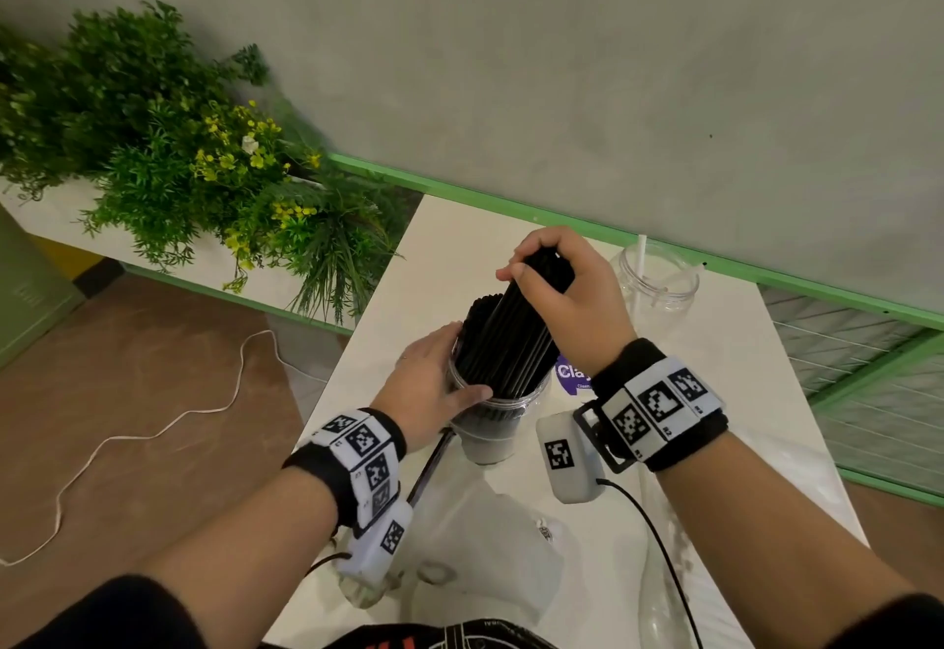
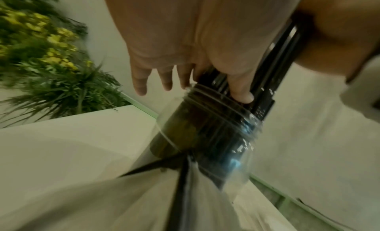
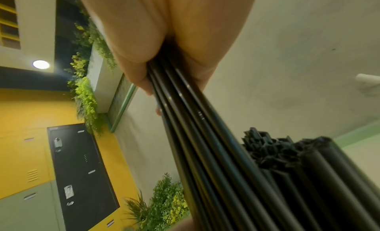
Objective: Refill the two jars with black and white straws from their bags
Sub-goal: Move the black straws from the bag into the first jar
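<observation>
A clear jar stands on the white table, packed with black straws that lean up to the right. My left hand holds the jar at its mouth, thumb in front against the straws. My right hand grips the top of a bundle of black straws whose lower ends are in the jar. A second clear jar stands behind to the right, with a white straw in it.
Crumpled clear plastic bags lie on the table's near part, with a loose black straw beside them. A purple-labelled item sits behind the jar. Green plants stand to the left, and a green rail runs along the wall.
</observation>
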Available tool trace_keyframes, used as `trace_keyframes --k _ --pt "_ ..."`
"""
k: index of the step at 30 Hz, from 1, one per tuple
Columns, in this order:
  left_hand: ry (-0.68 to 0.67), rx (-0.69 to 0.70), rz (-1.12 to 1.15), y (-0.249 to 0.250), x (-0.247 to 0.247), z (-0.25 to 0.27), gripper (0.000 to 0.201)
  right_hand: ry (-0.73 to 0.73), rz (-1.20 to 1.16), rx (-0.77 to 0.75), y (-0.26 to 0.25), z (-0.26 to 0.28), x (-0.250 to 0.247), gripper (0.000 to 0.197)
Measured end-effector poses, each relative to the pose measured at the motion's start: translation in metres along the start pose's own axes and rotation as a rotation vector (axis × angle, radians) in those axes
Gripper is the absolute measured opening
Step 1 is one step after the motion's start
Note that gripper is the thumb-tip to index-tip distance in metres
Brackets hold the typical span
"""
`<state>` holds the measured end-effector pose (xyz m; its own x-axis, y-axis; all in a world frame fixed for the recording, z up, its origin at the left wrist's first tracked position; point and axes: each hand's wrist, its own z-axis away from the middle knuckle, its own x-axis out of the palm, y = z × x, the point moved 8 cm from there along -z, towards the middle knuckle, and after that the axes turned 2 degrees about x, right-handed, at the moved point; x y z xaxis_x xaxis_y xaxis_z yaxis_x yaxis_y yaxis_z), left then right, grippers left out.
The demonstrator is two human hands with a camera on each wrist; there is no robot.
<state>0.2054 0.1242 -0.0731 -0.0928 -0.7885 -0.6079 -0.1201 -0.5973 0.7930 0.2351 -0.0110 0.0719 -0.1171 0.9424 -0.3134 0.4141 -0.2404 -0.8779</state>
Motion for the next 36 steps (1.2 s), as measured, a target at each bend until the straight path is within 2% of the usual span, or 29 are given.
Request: trace_keyframes --k 3,5,8,11,13,17,19,23,24,27,32,36 --pt "0.141 0.031 0.012 0.004 -0.022 0.001 0.069 -0.097 0.113 0.009 0.007 0.002 0.003 0.012" --pt "0.194 0.064 0.075 0.024 -0.034 0.001 0.059 -0.174 0.206 0.0 0.009 0.007 0.01 0.013" --pt "0.115 0.09 0.189 0.055 -0.036 -0.007 0.056 -0.225 0.236 0.017 0.015 0.013 0.015 0.028" --pt "0.083 0.096 0.145 0.063 -0.036 -0.011 0.041 -0.162 0.284 0.068 0.026 0.019 0.006 0.049" --pt "0.127 0.069 0.147 0.057 -0.04 -0.011 0.03 -0.083 0.261 0.09 0.031 0.026 -0.002 0.05" --pt "0.155 0.08 0.118 0.057 -0.047 -0.012 0.022 -0.003 0.128 0.12 0.039 0.041 -0.01 0.049" --pt "0.171 0.116 0.091 0.064 -0.052 -0.012 0.024 0.006 0.111 0.135 0.044 0.047 -0.009 0.046" --pt "0.143 0.28 0.076 0.095 -0.054 -0.012 0.053 0.015 0.133 0.105 0.049 0.053 -0.003 0.041" --pt "0.118 0.315 0.048 0.101 -0.052 -0.012 0.053 0.027 0.144 0.092 0.048 0.054 -0.002 0.042" --pt "0.118 0.404 -0.106 0.104 -0.047 -0.01 0.035 0.076 0.174 0.066 0.05 0.059 -0.003 0.046" --pt "0.224 0.397 -0.155 0.084 -0.051 -0.003 0.031 0.074 0.305 -0.051 0.046 0.069 -0.002 0.034" --pt "0.154 0.377 -0.206 0.081 -0.043 -0.001 0.036 0.033 0.36 -0.073 0.045 0.067 0.0 0.058"
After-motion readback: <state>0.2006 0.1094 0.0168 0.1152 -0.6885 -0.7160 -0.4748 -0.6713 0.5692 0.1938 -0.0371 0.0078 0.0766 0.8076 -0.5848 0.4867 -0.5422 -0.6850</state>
